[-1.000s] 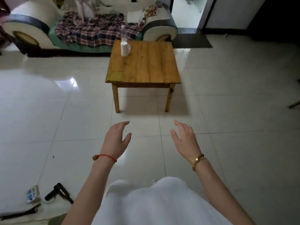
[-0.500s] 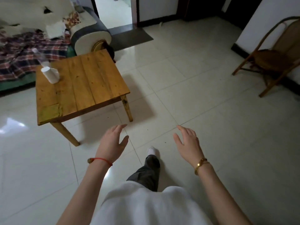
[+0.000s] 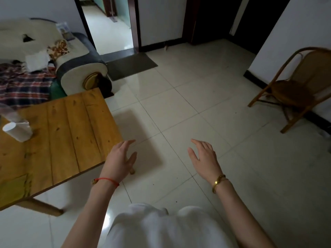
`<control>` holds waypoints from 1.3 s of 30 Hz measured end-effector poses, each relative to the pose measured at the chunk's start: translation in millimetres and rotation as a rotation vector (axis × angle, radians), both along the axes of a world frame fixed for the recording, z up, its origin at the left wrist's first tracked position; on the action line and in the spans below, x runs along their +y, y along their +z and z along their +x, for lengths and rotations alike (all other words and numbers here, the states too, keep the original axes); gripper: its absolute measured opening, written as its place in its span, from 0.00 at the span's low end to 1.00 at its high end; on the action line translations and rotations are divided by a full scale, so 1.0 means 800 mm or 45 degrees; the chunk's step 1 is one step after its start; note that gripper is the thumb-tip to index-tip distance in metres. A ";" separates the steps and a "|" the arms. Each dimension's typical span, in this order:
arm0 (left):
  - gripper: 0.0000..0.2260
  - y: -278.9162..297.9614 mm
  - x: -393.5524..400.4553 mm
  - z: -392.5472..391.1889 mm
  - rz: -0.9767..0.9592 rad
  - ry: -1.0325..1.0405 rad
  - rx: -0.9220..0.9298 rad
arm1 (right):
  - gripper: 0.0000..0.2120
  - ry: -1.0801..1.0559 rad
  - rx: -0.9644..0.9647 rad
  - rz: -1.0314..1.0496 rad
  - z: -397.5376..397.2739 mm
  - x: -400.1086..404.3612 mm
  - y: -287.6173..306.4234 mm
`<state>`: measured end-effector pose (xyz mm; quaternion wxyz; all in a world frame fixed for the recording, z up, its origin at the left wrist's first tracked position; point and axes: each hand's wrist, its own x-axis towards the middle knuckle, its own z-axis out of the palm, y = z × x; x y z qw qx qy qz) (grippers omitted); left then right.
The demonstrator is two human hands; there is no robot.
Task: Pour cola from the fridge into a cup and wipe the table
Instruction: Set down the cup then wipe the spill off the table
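My left hand and right hand hang out in front of me over the tiled floor, fingers spread and relaxed, holding nothing. The left one floats just off the near right corner of the wooden table. Further along, toward the table's far left edge, stands the white cup, with something clear and blurred just behind it that I cannot identify. No fridge and no cola show yet, so I judge the step in hand is going to fetch the bottle. To do that well I should skirt the table corner, keep both hands free for the fridge door, and head for the open doorway beyond the sofa.
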<state>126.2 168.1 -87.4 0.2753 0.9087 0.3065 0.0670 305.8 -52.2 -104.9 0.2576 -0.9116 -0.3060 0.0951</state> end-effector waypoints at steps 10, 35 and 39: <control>0.21 -0.023 0.115 0.104 -0.046 0.191 0.086 | 0.20 0.182 0.121 -0.043 0.141 0.137 -0.031; 0.19 -0.040 0.306 0.309 -0.129 1.382 0.003 | 0.22 1.426 0.158 -0.182 0.419 0.653 -0.019; 0.19 -0.054 0.333 0.300 -0.145 1.509 0.028 | 0.22 1.577 0.213 -0.236 0.399 0.710 -0.038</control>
